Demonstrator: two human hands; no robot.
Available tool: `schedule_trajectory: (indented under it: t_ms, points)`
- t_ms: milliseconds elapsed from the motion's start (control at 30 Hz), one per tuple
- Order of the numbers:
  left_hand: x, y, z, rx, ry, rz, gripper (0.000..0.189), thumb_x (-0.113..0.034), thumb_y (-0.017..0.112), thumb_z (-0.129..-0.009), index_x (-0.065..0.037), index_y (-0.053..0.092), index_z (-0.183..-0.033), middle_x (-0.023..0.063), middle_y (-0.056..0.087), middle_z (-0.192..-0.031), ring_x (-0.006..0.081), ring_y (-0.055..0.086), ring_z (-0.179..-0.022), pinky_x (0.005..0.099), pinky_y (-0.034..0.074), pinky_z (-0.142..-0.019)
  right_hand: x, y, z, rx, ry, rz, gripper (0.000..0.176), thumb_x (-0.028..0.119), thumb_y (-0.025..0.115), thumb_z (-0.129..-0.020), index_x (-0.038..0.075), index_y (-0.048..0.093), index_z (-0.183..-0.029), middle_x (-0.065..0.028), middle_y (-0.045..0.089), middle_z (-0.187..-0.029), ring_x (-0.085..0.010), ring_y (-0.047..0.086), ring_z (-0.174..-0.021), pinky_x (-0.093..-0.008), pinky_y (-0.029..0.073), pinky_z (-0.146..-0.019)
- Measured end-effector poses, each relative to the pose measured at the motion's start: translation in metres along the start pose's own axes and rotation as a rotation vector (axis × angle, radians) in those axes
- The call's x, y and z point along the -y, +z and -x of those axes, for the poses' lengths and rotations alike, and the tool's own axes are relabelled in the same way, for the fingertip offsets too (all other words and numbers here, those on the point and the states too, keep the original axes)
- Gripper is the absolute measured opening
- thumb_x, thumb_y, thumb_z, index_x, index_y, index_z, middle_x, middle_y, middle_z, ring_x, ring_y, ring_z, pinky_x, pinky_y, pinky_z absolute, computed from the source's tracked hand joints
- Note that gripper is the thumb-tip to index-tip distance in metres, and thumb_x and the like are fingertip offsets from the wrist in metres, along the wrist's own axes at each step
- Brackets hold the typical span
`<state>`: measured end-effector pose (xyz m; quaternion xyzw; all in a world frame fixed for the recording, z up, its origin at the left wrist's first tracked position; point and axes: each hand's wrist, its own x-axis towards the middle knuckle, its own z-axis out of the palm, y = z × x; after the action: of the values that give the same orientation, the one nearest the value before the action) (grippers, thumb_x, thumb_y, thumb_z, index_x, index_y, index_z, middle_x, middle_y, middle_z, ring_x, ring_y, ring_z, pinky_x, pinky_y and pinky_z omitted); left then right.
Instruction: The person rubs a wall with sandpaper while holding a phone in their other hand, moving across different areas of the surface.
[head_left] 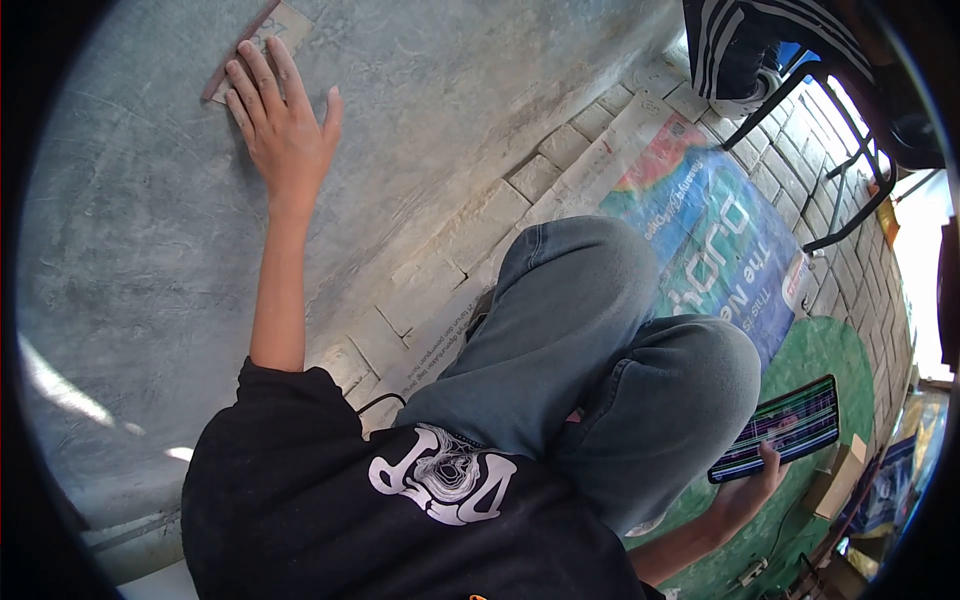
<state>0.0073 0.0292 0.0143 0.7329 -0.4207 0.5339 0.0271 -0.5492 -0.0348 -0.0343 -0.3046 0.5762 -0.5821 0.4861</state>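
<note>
A small flat block (262, 35) is lying against the grey cement surface (130, 250) at the upper left, and the left hand (283, 125) is pressing on it. Its grip is released: the fingers are lying flat and spread, and only the fingertips are covering the block's lower edge. The right hand (762, 478) is down at the lower right, well apart from the block. Its grip is closing around the lower edge of a phone (778, 428) with a lit screen. Between the two hands, the person's knees in blue jeans (590, 330) are bending in a squat. A printed banner (720, 230) is lying on the brick floor (480, 220) beyond them. Another person's striped trouser leg (735, 45) is showing at the top, beside a black metal frame (850, 170).
</note>
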Motion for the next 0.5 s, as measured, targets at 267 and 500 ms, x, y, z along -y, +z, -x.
schedule_trajectory:
  t_ms: [267, 500]
  points:
    - [-0.003, 0.007, -0.021, -0.066, 0.02, 0.039, 0.079, -0.048, 0.052, -0.088, -0.002, 0.023, -0.145, 0.0249, 0.02, -0.149, 0.0431, 0.02, -0.137, 0.0523, 0.018, -0.11, 0.001, -0.006, -0.001, -0.018, 0.074, -0.08, 0.04, 0.014, 0.056, -0.083, -0.002, 0.047, -0.118, -0.0095, 0.052, -0.109, -0.0203, 0.053, -0.099, -0.0344, 0.043, -0.087]
    - [-0.014, 0.012, -0.021, -0.099, 0.022, 0.08, 0.078, -0.048, 0.052, -0.088, -0.003, 0.024, -0.145, 0.0236, 0.023, -0.149, 0.0416, 0.022, -0.137, 0.0516, 0.018, -0.11, 0.0, -0.005, 0.001, 0.008, 0.076, -0.133, 0.036, 0.017, 0.056, -0.085, -0.003, 0.048, -0.114, -0.0102, 0.053, -0.108, -0.0206, 0.053, -0.1, -0.0352, 0.042, -0.089]
